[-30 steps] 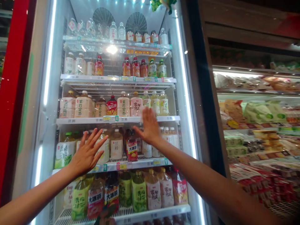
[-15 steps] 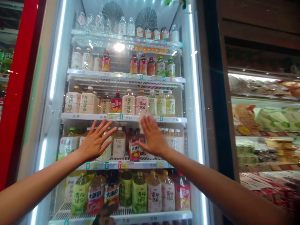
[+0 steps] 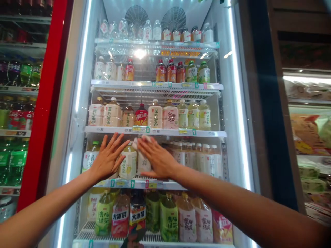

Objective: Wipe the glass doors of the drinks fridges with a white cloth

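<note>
My left hand point(image 3: 109, 159) is spread with fingers apart, palm turned to the clear glass door of a drinks cooler. Beside it, my right hand point(image 3: 159, 159) lies flat and slightly blurred toward the glass, with a white cloth point(image 3: 144, 138) under its fingers. Only the cloth's edges show past the fingertips, and whether it is cloth or paper is hard to see. Behind the glass, near the hands, stand a pale yellow tea bottle point(image 3: 128, 162) and a green-capped bottle point(image 3: 90, 158). The right hand partly hides a white-labelled bottle point(image 3: 143, 163).
Several shelves of bottled drinks fill the cooler, including a red-labelled bottle point(image 3: 141, 116) on the middle shelf point(image 3: 165, 131). A red pillar point(image 3: 42, 113) and another drinks shelf point(image 3: 15, 132) are at left. Packaged goods point(image 3: 306, 132) line a display at right.
My right hand and the white cloth have moved left across the glass, closer to my left hand. The left hand stays spread. The view has turned left, showing more of the left-hand shelves.
</note>
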The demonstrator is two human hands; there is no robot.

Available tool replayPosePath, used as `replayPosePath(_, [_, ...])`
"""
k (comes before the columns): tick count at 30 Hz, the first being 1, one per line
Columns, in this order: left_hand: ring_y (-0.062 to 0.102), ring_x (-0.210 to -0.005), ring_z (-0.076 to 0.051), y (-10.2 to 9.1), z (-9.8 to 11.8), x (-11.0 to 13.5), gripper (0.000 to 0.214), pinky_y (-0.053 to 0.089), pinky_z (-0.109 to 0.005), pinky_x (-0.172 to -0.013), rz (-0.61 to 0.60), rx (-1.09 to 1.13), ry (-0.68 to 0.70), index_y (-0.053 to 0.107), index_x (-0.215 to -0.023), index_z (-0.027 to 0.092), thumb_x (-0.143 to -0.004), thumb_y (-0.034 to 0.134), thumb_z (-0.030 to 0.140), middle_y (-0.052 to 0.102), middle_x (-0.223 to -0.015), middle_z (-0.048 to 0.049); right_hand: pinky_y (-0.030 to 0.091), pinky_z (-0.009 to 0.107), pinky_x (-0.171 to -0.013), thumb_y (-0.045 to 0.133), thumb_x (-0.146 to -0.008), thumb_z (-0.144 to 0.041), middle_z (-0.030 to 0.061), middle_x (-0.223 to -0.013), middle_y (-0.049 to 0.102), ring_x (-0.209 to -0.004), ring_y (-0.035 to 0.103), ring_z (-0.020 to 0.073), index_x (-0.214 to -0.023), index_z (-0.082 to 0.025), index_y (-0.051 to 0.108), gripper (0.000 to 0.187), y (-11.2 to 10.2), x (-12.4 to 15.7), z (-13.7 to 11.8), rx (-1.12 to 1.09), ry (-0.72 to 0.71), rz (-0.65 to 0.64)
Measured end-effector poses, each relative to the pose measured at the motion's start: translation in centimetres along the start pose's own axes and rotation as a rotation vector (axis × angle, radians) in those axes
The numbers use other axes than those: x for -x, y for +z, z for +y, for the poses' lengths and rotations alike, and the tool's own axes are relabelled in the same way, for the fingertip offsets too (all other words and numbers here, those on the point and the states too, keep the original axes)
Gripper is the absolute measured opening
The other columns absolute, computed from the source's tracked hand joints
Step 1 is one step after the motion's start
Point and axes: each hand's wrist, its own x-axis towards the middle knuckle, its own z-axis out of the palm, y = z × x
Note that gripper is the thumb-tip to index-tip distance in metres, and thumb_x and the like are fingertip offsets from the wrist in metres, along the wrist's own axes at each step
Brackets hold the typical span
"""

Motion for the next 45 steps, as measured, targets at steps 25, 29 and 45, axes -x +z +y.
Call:
replayPosePath(25, [0.007, -0.161, -0.028, -6.7, -3.1, 5.6, 0.073, 0.01, -0.06, -0.13, -0.099, 0.051, -0.118, 0.003, -0.164, 0.037, -0.103, 0.043, 0.033, 0.006, -0.174, -0.0029, 0.008, 0.058, -0.132, 0.053, -0.092, -0.069, 0.0141, -0.173, 0.006, -0.16, -0.001, 0.0322, -0.165, -0.011, -0.002, 0.108, 1.2, -8.0, -2.5, -0.079, 0.112, 0.074])
replayPosePath(29, [0.014, -0.16, -0.023, -4.8, 1.6, 2.5, 0.071, 0.03, -0.048, -0.128, -0.058, 0.347, -0.104, -0.001, -0.164, 0.03, -0.104, 0.037, 0.032, 0.003, -0.174, -0.0075, 0.007, 0.056, -0.132, 0.049, -0.098, -0.041, 0.0173, -0.172, 0.008, -0.16, -0.002, 0.0295, -0.164, -0.006, 0.01, 0.084, 3.3, -6.5, -7.0, -0.192, 0.098, 0.043])
replayPosePath(45, [-0.002, -0.16, -0.039, 2.2, 6.6, -5.6, 0.066, 0.016, -0.072, -0.123, 0.076, 0.055, -0.219, 0.02, -0.161, 0.042, -0.101, 0.047, 0.036, -0.008, -0.174, -0.0013, 0.004, 0.073, -0.126, 0.055, -0.095, -0.059, 0.0034, -0.173, 0.001, -0.16, 0.003, 0.0368, -0.165, -0.031, 0.001, 0.093, -0.8, 8.4, 1.8, 0.164, 0.171, 0.067])
